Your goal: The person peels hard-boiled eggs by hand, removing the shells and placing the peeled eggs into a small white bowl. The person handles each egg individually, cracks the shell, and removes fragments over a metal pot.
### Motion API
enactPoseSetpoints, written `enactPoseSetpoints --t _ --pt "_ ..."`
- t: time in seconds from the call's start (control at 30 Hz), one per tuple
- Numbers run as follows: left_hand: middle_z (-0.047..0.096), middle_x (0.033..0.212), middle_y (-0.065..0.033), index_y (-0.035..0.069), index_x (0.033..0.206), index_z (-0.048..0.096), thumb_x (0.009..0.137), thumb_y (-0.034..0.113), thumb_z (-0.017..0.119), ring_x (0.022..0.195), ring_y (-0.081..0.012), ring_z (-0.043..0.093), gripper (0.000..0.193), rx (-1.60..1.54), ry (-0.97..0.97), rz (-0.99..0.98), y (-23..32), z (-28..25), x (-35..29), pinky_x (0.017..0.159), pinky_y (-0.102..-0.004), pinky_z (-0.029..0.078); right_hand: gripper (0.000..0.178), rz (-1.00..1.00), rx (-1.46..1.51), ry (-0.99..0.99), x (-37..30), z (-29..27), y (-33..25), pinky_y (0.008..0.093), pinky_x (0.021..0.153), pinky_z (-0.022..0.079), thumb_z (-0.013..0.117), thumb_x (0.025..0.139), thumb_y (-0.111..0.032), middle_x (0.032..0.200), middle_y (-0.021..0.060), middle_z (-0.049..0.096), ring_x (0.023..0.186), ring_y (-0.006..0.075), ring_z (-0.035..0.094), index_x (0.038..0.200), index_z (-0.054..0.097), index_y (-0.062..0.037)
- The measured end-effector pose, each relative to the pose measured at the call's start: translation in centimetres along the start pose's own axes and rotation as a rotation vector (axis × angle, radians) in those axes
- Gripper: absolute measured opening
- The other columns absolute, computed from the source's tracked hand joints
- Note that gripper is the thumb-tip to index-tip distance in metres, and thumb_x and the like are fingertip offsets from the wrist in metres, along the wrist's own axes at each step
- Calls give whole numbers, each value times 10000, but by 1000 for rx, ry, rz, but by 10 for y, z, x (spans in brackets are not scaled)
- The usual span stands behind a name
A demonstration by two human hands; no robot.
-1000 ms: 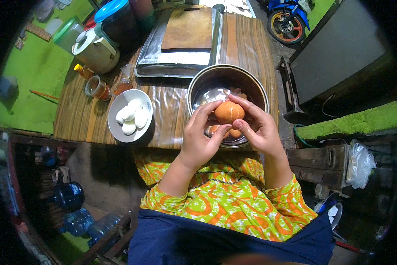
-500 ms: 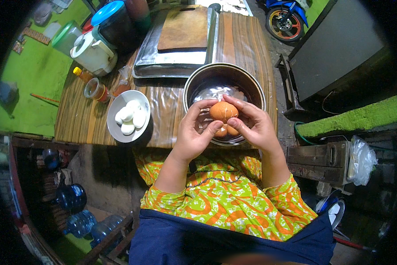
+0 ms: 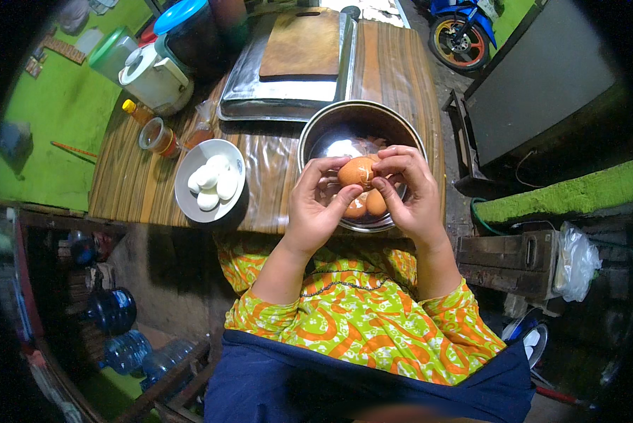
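Both my hands hold one brown egg with a cracked shell (image 3: 356, 172) over a metal pot (image 3: 315, 134). My left hand (image 3: 315, 204) grips its left side between thumb and fingers. On the egg's right side, the thumb and fingertips of my right hand (image 3: 413, 194) press against the cracked shell. Below the held egg, more brown eggs (image 3: 377, 203) and bits of shell lie in the pot; my hands hide part of its inside. To the left, a white bowl (image 3: 188, 197) contains several peeled white eggs (image 3: 208, 178).
A wooden cutting board (image 3: 301, 44) rests on an upturned metal tray (image 3: 281, 106) at the back of the wood-patterned table (image 3: 394, 63). Back left stand a white jug (image 3: 156, 81), a blue-lidded container (image 3: 182, 32), a plastic cup (image 3: 158, 138) and a yellow-capped bottle (image 3: 137, 113).
The egg has turned slightly in my hands, and my right fingers have shifted over its cracked side. The whole view has moved a little, so the table things appear slightly farther right.
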State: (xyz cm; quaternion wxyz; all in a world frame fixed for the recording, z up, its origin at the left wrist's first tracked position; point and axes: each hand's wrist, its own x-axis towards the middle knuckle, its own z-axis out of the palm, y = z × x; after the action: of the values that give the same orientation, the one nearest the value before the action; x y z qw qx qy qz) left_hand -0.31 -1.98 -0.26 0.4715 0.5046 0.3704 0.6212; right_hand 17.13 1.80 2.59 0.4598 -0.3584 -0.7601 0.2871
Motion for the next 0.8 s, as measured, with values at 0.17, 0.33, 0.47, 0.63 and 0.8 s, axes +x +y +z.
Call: enactPoseSetpoints --t 0.17,0.33,0.47,0.63,0.8 --pt "524 1166 -83 -2 1208 519 855 0 694 1043 -176 619 394 -3 21 26 -2 1 0 900 -283 522 152 12 20 -4 -1 0 -2 389 902 477 663 796 12 1105 151 574 1042 322 582 925 595 -30" --pt "528 1172 -83 1 1215 510 863 9 690 1038 -174 620 395 -22 18 22 -2 4 -1 892 -281 516 136 21 48 -95 -2 -8 -6 374 933 451 620 844 6 1173 157 530 1102 304 548 966 574 -34" --pt "562 1171 -89 16 1231 481 886 34 676 1047 -167 609 397 -113 72 -23 1 4 1 895 -282 506 91 4 67 -98 -2 -16 -7 356 896 461 613 879 -40 1159 149 535 1071 280 556 967 588 -30" --pt "584 1151 -91 20 1222 469 898 54 670 1059 -158 589 383 -77 41 7 3 3 3 913 -284 490 109 -15 -11 -113 1 -28 -8 317 775 483 658 859 -68 1025 134 582 921 248 602 947 616 -19" --pt "567 1157 -87 20 1242 465 898 66 674 1054 -157 586 405 -63 12 20 3 2 1 914 -281 487 244 53 -42 -146 0 -19 -14 314 746 488 685 822 -38 953 126 569 848 250 606 1046 589 -20"
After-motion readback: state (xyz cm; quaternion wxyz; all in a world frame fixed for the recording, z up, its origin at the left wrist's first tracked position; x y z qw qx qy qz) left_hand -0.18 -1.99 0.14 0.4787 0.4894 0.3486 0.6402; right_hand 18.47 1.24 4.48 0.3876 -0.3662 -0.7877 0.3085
